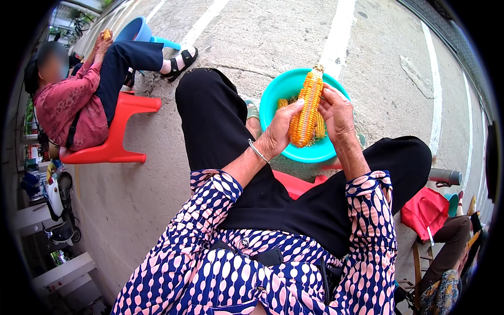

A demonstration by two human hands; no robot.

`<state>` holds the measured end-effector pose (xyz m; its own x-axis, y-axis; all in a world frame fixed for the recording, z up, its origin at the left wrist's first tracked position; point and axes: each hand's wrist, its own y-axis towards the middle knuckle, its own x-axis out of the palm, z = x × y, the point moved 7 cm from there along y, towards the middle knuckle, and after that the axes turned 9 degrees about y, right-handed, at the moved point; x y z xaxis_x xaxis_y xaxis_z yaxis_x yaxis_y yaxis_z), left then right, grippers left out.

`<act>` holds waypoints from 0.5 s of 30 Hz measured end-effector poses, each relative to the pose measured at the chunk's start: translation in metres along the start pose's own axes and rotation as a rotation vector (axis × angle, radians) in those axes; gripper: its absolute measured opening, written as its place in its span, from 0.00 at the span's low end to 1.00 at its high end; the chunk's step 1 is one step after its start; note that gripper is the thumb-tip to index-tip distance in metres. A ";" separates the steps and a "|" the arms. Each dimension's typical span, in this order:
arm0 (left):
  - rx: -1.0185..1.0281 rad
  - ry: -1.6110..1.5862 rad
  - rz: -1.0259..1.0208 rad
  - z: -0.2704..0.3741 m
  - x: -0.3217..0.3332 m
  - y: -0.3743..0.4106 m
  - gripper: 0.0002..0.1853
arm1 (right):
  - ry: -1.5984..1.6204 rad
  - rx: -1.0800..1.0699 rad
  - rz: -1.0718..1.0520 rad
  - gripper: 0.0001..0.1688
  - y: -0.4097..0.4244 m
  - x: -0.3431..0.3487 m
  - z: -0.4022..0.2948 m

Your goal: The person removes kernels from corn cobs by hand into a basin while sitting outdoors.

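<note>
A dried yellow corn cob (308,106) is held upright over the basin, its husk stub at the far end. One lengthwise strip along its face has lost its kernels. My left hand (281,124) grips the cob's lower left side, thumb laid across it. Against the upper right side rest the fingers of my right hand (334,110), partly hidden behind the cob; whether they grip it I cannot tell. Beneath is a turquoise plastic basin (271,92) on the ground between my feet. More corn cobs (319,128) lie in it, partly covered by my hands.
To the left a person (71,106) on a red plastic stool (130,106) holds corn near a blue basin (136,29). At right are a red bag (425,212), a grey cylindrical flask (447,176) and other seated people. White lines (342,31) cross the concrete. A scooter (59,197) stands far left.
</note>
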<state>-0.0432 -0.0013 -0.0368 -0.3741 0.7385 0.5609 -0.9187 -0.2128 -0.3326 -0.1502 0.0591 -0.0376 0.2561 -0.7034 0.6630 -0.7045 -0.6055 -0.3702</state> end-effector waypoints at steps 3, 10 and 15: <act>0.073 0.156 0.033 0.000 -0.001 0.004 0.21 | 0.044 0.013 -0.035 0.17 -0.001 0.005 -0.001; 0.084 0.553 0.068 0.000 0.005 -0.003 0.23 | 0.057 -0.004 -0.056 0.19 -0.002 0.007 0.002; 0.011 0.550 0.055 -0.004 -0.001 -0.002 0.24 | 0.038 -0.012 -0.088 0.20 0.000 0.006 0.002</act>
<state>-0.0409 0.0013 -0.0397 -0.3031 0.9508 0.0635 -0.9021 -0.2648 -0.3407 -0.1473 0.0541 -0.0351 0.2928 -0.6327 0.7169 -0.6883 -0.6599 -0.3013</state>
